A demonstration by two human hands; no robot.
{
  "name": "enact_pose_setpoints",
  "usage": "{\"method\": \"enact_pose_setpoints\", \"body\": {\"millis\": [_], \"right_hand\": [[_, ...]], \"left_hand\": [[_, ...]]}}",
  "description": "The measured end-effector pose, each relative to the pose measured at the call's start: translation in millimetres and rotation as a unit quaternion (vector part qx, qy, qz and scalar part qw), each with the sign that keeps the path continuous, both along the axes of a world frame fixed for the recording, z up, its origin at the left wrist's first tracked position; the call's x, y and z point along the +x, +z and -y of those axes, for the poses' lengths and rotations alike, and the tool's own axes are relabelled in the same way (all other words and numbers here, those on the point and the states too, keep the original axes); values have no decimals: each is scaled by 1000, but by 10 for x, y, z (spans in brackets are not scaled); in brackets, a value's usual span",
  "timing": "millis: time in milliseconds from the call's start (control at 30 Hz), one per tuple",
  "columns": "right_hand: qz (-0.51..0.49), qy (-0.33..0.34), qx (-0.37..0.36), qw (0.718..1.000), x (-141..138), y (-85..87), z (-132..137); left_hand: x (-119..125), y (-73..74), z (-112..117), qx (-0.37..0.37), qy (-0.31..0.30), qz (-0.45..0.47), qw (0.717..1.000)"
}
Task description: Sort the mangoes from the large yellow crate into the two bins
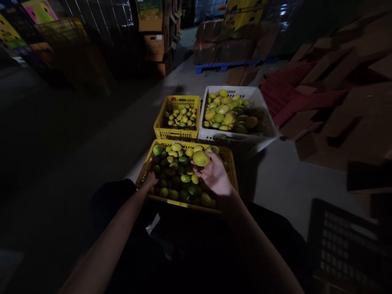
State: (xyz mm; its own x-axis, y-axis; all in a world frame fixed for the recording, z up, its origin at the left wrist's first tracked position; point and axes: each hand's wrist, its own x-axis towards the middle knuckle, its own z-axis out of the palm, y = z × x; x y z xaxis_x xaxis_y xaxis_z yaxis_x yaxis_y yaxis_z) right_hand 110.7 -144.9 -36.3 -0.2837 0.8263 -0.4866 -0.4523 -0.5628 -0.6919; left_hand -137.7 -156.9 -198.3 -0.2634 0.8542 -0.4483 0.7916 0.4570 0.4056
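Head view, lower centre of the frame: the right hand (215, 176) is raised over the near yellow slatted plastic crate (232, 171), its fingers closed around a round yellow citrus fruit (201, 158) held above the heaped green and yellow fruit inside. The left hand (150, 179) rests at the left rim of the same crate, fingers curled down among the fruit; whether it grips one cannot be told in the dim light. Directly above, at frame centre, stands a smaller yellow slatted plastic crate (162, 122) partly filled with small green-yellow fruit. Touching its right side, a white slatted plastic crate (260, 102) holds larger yellow and green fruit. Flattened brown cardboard boxes (343, 106) lie at the right; a blue pallet (226, 66) sits upper centre.
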Motion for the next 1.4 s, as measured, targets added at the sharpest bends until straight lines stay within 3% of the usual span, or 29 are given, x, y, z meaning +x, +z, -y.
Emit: {"method": "enact_pose_setpoints", "body": {"millis": [167, 300, 400, 500, 567, 767, 900, 1067, 1167, 1233, 1300, 1400], "right_hand": [[-23, 23, 24, 999, 182, 18, -58], [-70, 17, -19, 997, 204, 84, -79], [-110, -10, -57, 992, 181, 113, -110], [-138, -39, -68, 987, 155, 96, -146], [-155, -55, -73, 984, 144, 74, -166], [-181, -49, -61, 980, 113, 9, -221], [-170, -15, -42, 985, 54, 10, -237], [-147, -2, -19, 989, 23, 124, -166], [-112, -5, 33, 993, 37, 163, -114], [-63, -21, 92, 994, 35, 156, -95], [4, -60, 171, 983, 22, 133, -84], [89, -118, 280, 949, 6, 106, -65]], "left_hand": [[133, -232, -99, 84, 77, -34, 993], [151, -178, -430, 137, 75, -76, 985], [76, -30, -747, 154, 26, -146, 977], [-9, 107, -1033, 104, -95, -260, 955], [-30, 151, -1149, 69, -149, -288, 943], [-11, 175, -1158, 63, -170, -287, 940], [-79, 288, -1121, 67, -181, -240, 951], [-48, 633, -1186, 101, -146, -152, 972], [87, 975, -1181, 154, -145, 17, 977], [208, 1197, -1081, 197, -114, 278, 933], [339, 1361, -902, 205, -45, 485, 849], [519, 1471, -586, 208, 38, 628, 749]]}}
